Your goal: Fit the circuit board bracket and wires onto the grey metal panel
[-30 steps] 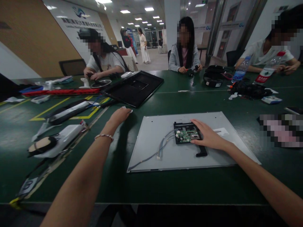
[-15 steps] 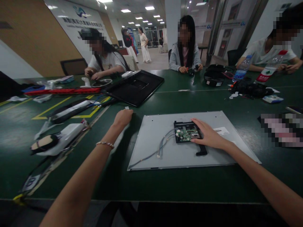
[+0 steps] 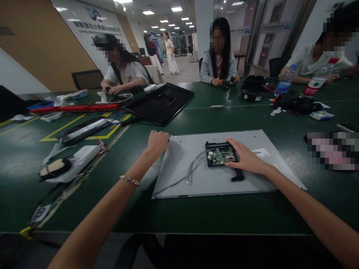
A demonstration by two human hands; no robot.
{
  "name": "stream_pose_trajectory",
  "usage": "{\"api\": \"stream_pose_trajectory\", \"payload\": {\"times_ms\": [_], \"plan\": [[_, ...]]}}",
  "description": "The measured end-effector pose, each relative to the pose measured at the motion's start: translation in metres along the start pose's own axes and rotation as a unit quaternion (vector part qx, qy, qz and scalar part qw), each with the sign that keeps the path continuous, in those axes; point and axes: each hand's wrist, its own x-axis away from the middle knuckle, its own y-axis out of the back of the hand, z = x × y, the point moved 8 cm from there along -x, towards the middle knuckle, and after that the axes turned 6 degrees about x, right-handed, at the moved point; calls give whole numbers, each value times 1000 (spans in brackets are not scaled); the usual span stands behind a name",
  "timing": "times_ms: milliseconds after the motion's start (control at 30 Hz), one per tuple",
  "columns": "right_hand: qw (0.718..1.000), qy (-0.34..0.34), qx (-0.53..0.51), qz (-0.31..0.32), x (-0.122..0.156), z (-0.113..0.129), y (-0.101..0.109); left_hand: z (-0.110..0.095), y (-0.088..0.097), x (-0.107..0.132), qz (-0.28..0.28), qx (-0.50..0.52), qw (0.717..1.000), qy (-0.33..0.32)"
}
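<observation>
A flat grey display panel [image 3: 174,175] lies on the green table in front of me. On it sits a black plastic bracket [image 3: 210,146] that carries a green circuit board [image 3: 217,158]. Grey cables [image 3: 192,168] run from the board's left side across the panel. My right hand [image 3: 246,158] grips the board and bracket from the right, thumb at the near side and fingers at the far side. Beside the panel's far left corner is my left hand [image 3: 157,143], its fingers curled closed. What those fingers hold, if anything, is hidden.
Beyond the panel lies a black monitor housing [image 3: 161,102]. At left are a white device with a strap [image 3: 81,160] and a red strip [image 3: 75,108]. Two bottles, a blue-labelled one [image 3: 284,86] among them, stand far right. Several people sit across the table.
My left hand has moved right, towards the panel's far left corner. The small white piece seen at its fingertips is now out of sight. My right hand keeps its grip on the board.
</observation>
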Motion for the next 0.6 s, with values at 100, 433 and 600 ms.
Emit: {"api": "stream_pose_trajectory", "payload": {"times_ms": [100, 433, 600], "plan": [[1000, 4, 3, -7, 0, 1, 1, -21, 20, -3, -39, -8, 999, -15], [1000, 8, -14, -22, -2, -2, 0, -156, 72, -2, -99, 139, 973, -155], [999, 12, -18, -29, -3, 0, 2, -205, 67, -5, -96, 168, 955, -226]]}}
